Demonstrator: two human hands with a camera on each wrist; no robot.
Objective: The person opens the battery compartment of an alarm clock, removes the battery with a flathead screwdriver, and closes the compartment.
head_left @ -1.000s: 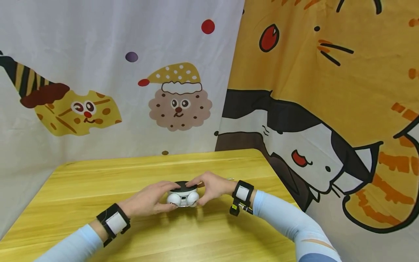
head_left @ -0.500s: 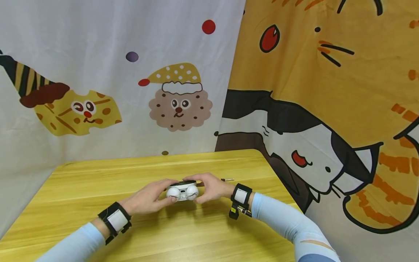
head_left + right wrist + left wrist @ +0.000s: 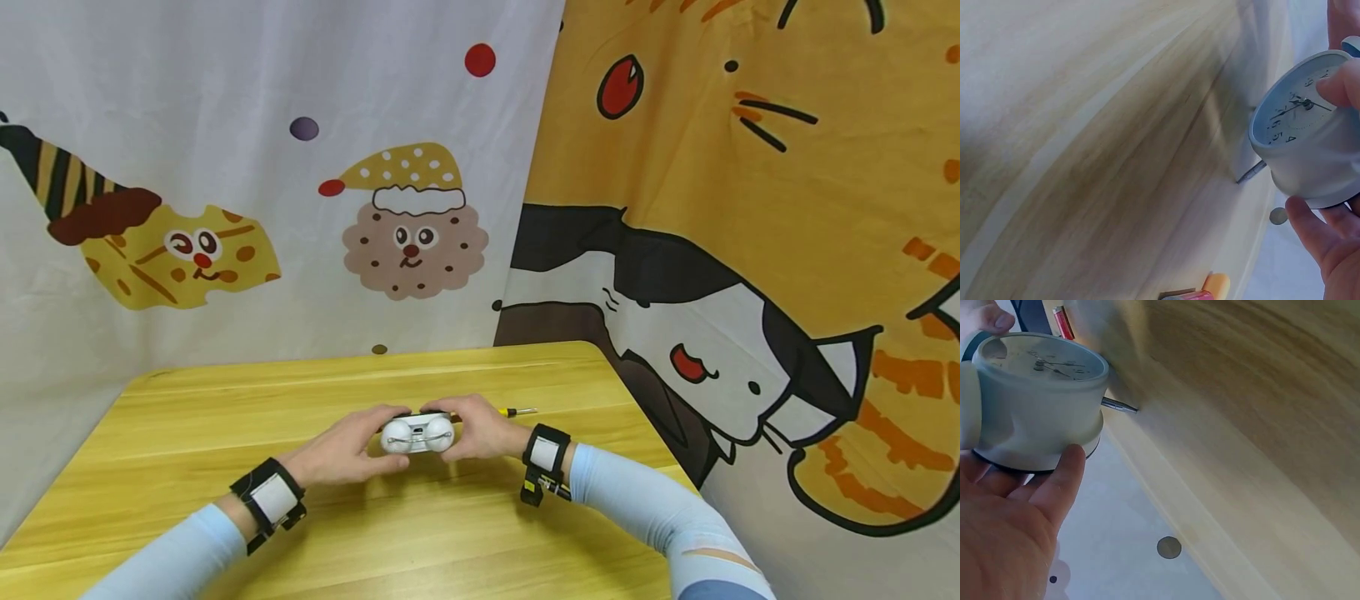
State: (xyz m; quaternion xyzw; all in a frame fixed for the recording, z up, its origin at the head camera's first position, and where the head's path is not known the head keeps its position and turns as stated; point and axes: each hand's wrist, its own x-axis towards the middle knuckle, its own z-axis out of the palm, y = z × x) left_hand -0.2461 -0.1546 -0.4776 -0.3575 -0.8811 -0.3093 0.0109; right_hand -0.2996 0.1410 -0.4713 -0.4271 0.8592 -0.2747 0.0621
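A white twin-bell alarm clock is held between both hands over the table, its two bells facing the head camera. The left hand grips its left side, fingers on the dark back and thumb by the lower edge. On the other side, the right hand grips with its fingers on top and thumb beneath. In the right wrist view, the thumb lies over the dial of the alarm clock. A short metal leg juts from the casing in the left wrist view.
Just beyond the right hand lies a thin tool with a metal shaft and yellow-black handle on the wooden table. A small red cylinder, like a battery, shows in the left wrist view. A printed curtain hangs behind.
Both hands have tilted the alarm clock up, so its bells turn to the head camera and its black back hardly shows. More of the tool beyond the right hand is visible.
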